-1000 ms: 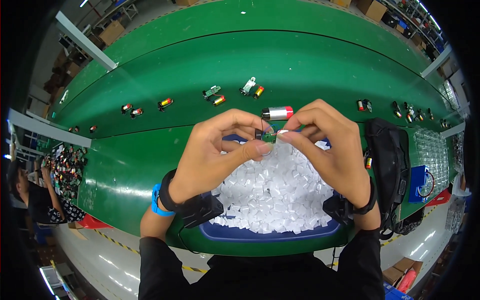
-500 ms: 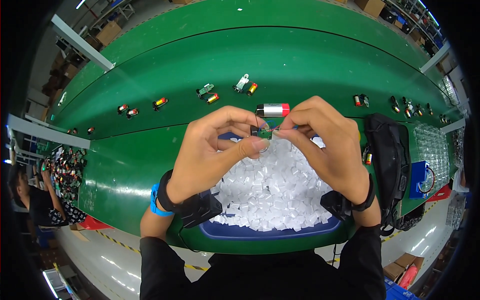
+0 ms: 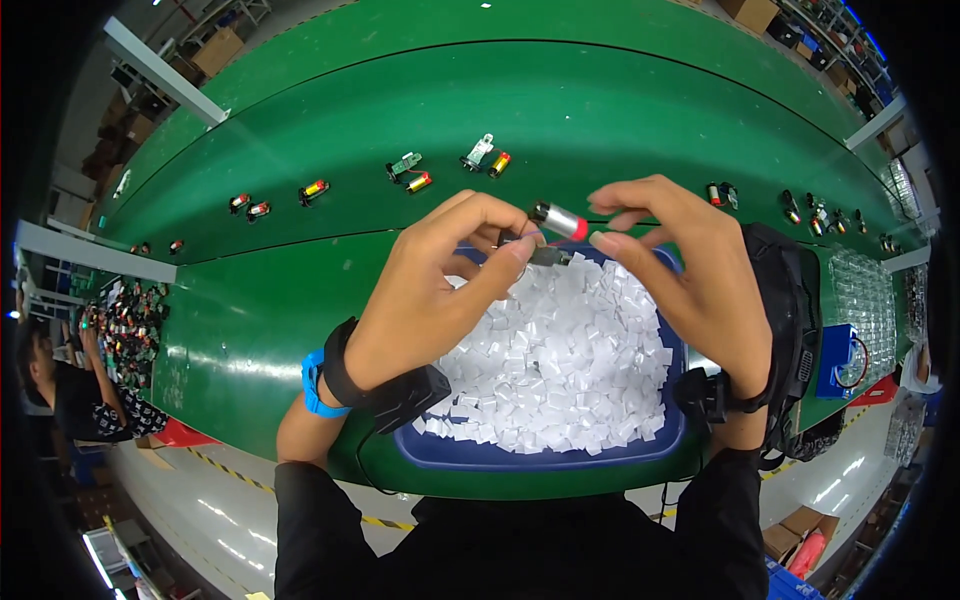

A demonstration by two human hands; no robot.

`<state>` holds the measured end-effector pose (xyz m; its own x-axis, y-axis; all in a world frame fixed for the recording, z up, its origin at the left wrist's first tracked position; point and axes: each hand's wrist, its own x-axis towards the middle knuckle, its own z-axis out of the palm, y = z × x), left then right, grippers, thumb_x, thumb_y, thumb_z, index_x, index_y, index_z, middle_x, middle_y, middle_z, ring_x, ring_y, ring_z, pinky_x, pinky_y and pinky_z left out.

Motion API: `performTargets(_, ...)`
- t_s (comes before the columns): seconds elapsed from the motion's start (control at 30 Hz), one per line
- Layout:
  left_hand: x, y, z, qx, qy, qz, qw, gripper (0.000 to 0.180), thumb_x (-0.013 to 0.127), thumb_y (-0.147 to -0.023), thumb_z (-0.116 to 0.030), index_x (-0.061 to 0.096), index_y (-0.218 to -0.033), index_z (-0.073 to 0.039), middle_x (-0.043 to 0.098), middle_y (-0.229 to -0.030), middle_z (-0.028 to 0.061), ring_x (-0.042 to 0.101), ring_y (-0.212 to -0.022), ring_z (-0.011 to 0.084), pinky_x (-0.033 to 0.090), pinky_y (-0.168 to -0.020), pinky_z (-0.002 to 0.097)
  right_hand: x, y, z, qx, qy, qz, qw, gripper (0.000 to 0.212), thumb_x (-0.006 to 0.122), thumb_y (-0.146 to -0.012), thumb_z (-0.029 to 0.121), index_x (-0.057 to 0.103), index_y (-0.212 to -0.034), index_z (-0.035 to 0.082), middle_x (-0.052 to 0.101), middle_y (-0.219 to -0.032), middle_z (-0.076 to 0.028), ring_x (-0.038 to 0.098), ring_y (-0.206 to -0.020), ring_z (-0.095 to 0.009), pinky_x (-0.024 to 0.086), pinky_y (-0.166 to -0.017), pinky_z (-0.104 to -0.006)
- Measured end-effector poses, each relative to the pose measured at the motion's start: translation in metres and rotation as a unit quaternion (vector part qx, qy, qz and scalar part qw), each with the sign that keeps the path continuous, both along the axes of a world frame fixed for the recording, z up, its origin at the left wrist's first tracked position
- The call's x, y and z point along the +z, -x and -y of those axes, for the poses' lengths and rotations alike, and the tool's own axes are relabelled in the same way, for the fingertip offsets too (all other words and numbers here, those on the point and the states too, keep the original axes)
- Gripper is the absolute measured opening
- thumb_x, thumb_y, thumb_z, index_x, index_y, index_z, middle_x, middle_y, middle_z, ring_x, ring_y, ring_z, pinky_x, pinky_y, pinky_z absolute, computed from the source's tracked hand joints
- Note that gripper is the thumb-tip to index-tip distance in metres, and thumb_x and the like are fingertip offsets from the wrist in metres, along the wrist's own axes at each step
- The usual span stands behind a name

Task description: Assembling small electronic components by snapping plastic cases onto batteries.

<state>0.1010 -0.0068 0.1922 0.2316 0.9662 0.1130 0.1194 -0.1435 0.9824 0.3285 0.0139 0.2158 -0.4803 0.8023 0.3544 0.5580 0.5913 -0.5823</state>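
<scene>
Over the near side of the table, my left hand (image 3: 447, 270) pinches a small circuit board (image 3: 548, 257) between thumb and fingers; the board is blurred and partly hidden by the fingertips. Just beyond them a silver cylindrical battery (image 3: 561, 221), with one red end and one dark end, lies tilted. A thin red wire runs near its red end. My right hand (image 3: 690, 265) is open, thumb and fingers apart, close to the battery's red end with nothing in its grasp. Below both hands sits a blue tray (image 3: 540, 461) heaped with small white slips (image 3: 560, 370).
Board-and-battery assemblies (image 3: 483, 155) lie spaced along the green table (image 3: 560, 120). A black bag (image 3: 780, 320) and a blue box (image 3: 838, 362) stand at the right, beside clear plastic trays (image 3: 862, 290). At far left another person (image 3: 70, 385) works by a pile of assemblies (image 3: 130, 330).
My right hand has let go of the wires and moved right, its fingers spreading. The battery has tilted and shifted right. My left hand still holds the board.
</scene>
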Motion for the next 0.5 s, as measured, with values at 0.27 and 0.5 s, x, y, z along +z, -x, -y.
performTargets(0.27,0.003,-0.002,0.006,-0.051,0.055,-0.102,0.992,0.015,0.052,-0.099,-0.009,0.061,-0.103,0.003,0.054,-0.096,0.0045,0.055,-0.085,0.0108,0.052,-0.067,0.0264,-0.011,0.013,0.002,0.040,0.065,-0.108,0.991,0.026,0.076,-0.080,0.004,0.066,-0.105,0.001,0.069,-0.097,-0.009,0.067,-0.091,-0.020,0.054,-0.075,-0.0289)
performTargets(0.5,-0.004,0.014,-0.010,-0.110,0.251,0.248,0.929,0.026,0.050,-0.100,-0.022,0.060,-0.112,0.000,0.063,-0.108,0.0041,0.055,-0.101,0.0115,0.042,-0.087,0.0292,-0.001,0.009,-0.001,0.110,-0.066,-0.037,0.991,0.033,0.082,-0.067,-0.001,0.069,-0.097,0.004,0.069,-0.095,-0.008,0.065,-0.087,-0.023,0.052,-0.073,-0.0321)
